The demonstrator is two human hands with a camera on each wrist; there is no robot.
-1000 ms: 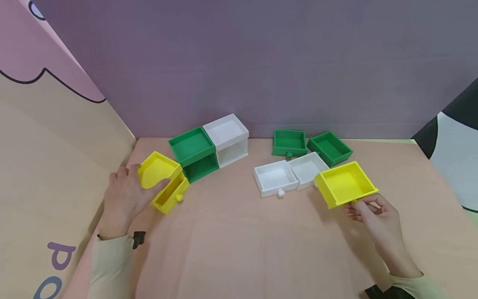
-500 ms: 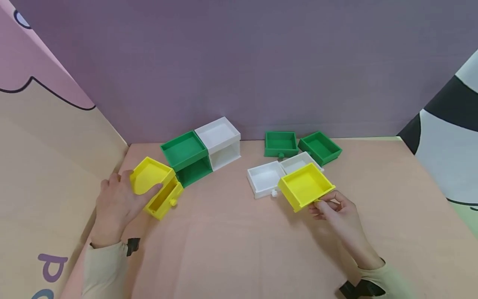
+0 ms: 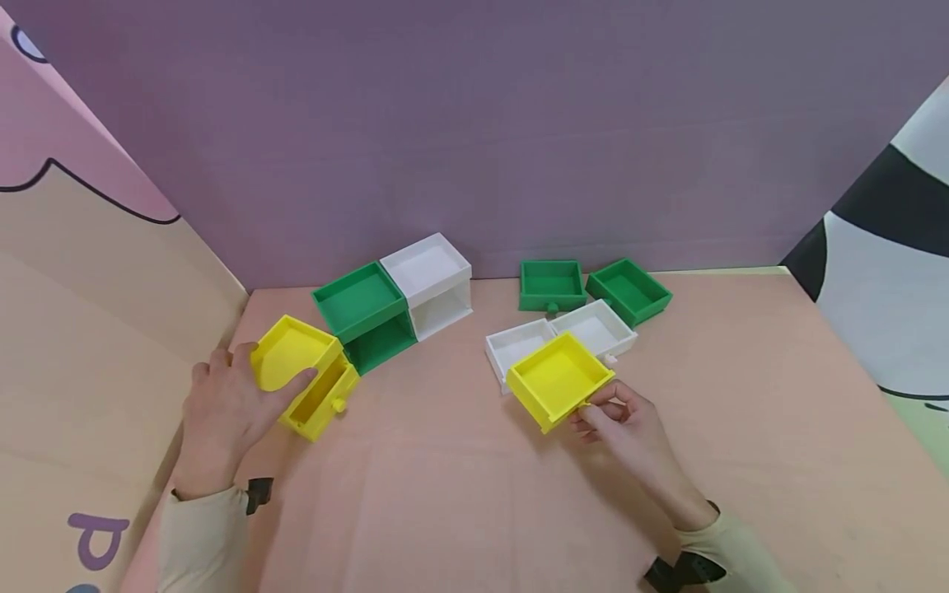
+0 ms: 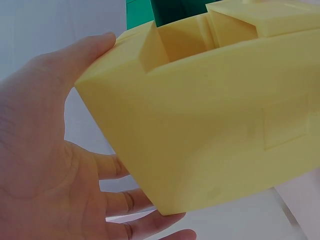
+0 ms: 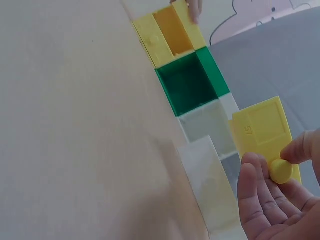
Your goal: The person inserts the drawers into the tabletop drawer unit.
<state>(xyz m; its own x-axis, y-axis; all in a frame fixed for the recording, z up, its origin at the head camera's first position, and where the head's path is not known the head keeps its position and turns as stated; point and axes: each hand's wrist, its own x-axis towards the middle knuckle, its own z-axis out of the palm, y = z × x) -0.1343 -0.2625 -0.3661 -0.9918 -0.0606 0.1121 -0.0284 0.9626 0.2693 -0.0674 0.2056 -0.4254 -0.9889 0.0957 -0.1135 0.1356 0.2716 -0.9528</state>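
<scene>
On the left, my left hand [image 3: 226,412] holds a small yellow cabinet [image 3: 292,354], thumb across its top and fingers round the far side. A drawer [image 3: 326,395] with a round knob stands partly out of that cabinet's lower slot. My right hand [image 3: 630,432] pinches the knob [image 5: 281,171] of a second yellow drawer [image 3: 559,377] between thumb and fingers. This drawer is tilted and held above the table, in front of two white drawers [image 3: 593,327]; it covers part of the left one.
A green cabinet [image 3: 359,301] and a white cabinet [image 3: 426,268] stand joined beside the yellow one, their front slots hollow. Two green drawers [image 3: 552,284] lie behind the white drawers. A purple wall [image 3: 474,140] closes off the back, and a printed panel [image 3: 89,346] rises at the left.
My right hand has carried the yellow drawer leftward, from the right of the white drawers to in front of them. My left hand keeps its hold on the yellow cabinet. The head view has shifted slightly.
</scene>
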